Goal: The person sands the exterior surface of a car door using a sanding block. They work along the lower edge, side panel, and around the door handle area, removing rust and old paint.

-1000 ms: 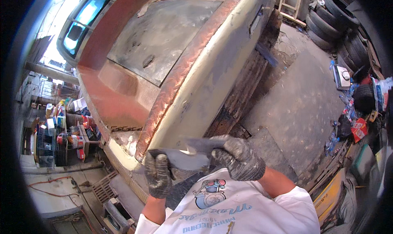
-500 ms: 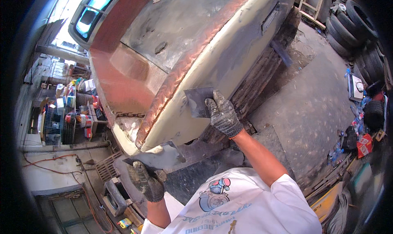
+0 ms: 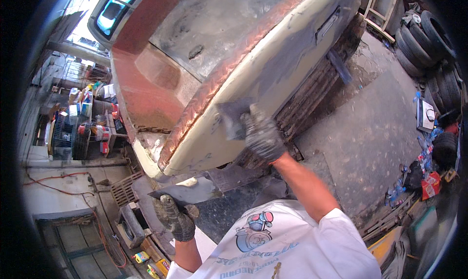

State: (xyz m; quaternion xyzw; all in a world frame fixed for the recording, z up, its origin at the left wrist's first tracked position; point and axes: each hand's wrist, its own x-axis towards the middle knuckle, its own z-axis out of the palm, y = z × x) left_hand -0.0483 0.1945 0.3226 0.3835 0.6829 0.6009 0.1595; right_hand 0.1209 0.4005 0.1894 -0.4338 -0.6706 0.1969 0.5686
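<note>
While one grey-black knit-gloved right hand [image 3: 263, 135] is gripping one thin, dark, squarish spreader [image 3: 230, 117] against one long, curved, cream-and-grey body panel [image 3: 287, 79], one smudged knit-gloved left hand [image 3: 176, 221] is holding one flat, smooth grey board [image 3: 207, 189] near the panel's lower corner, thumb on top, fingers mostly hidden. Spreader is looking dull and slightly blurred; board is carrying one pale cream lump of paste [image 3: 187, 182].

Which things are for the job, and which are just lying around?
In use:
dark flat sheet, in the gloved right hand
grey flat plate with cream blob, in the gloved left hand
curved cream-and-grey vehicle side

Seemingly just lying about:
stacked black rubber tyres
angular red package
</note>
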